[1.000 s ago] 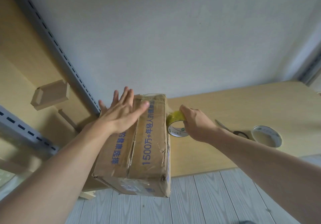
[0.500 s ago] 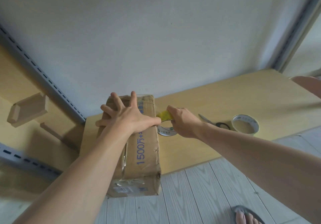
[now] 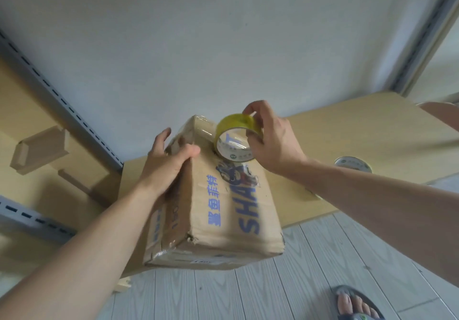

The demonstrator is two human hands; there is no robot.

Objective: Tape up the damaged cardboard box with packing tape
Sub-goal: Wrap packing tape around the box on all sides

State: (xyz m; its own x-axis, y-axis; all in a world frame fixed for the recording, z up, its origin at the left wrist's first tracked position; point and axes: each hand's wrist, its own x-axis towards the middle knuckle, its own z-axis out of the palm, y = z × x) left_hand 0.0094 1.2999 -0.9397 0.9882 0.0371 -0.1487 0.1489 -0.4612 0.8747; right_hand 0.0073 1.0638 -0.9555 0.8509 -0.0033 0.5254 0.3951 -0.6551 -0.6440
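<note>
I see the cardboard box [image 3: 223, 208] at the left end of the desk [image 3: 372, 131], its near end projecting past the front edge and its printed face up. The left hand [image 3: 166, 166] grips the upper long edge, thumb on the printed face and fingers curled over the other side. I judge this steadies the box for taping. The right hand [image 3: 275, 141] pinches the yellow tape roll [image 3: 236, 137] at the box's far end, probably to lead a strip across that face.

Half a second ago the left hand lay flat on a different face and the roll sat low beside the box.
</note>
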